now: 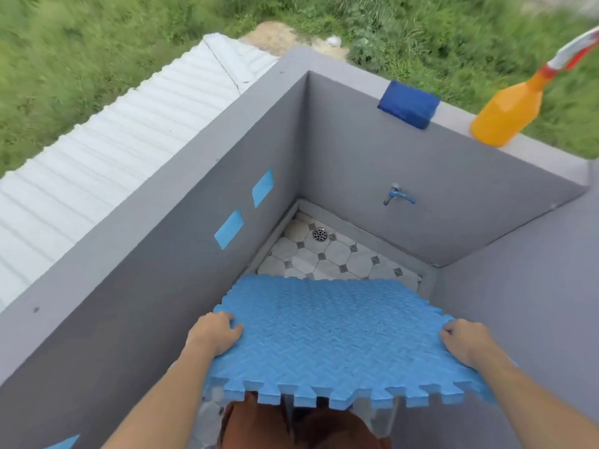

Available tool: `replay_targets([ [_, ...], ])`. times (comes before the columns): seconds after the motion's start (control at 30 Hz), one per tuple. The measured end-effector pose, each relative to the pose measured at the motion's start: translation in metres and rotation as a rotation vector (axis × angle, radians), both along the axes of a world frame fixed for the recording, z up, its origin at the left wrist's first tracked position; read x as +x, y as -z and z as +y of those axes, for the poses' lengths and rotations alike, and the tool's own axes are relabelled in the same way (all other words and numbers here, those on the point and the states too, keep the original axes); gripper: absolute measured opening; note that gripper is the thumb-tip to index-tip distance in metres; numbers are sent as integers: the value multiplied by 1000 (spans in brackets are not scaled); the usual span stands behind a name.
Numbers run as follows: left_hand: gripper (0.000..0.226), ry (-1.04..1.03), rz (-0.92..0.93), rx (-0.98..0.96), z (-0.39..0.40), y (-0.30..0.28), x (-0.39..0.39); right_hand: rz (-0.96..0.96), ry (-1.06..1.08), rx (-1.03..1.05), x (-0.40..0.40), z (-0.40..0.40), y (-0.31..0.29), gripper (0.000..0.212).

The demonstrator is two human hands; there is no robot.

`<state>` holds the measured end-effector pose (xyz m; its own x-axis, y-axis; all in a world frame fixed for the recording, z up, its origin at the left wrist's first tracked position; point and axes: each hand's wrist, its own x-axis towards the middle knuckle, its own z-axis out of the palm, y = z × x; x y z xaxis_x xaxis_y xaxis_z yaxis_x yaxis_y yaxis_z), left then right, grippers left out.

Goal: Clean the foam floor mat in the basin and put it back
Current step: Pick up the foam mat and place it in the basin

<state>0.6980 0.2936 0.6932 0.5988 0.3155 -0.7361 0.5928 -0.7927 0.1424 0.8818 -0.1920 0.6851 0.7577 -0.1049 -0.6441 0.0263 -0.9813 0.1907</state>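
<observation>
Mat: we hold the blue foam mat [330,332] flat above the tiled floor of the grey basin [181,222].
Left hand [215,333]: our fingers curl over its left edge.
Right hand [466,341]: grips the right edge likewise.
Wall: tap [397,195], sponge [409,103], orange bottle [507,113].

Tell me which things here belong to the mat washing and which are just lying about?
Belonging to the job:
blue interlocking foam mat, held by left hand and right hand
grey concrete basin
blue wall tap

Possibly useful, untouched:
orange spray bottle
folded dark blue cloth

Lying about:
white corrugated sheet
</observation>
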Motion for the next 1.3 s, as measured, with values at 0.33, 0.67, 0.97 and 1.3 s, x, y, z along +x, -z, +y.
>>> replay_targets([
  [0.33,54,354,-17,28,20,127,201,-46,309,107,12,1,107,31],
  [0.67,55,347,-33,39,17,350,250,-94,472,95,14,17,315,33],
  [0.97,95,21,42,-36,7,499,217,-79,465,154,20,29,483,44],
  [1.3,92,190,67,43,5,599,219,-90,557,245,25,5,570,38],
])
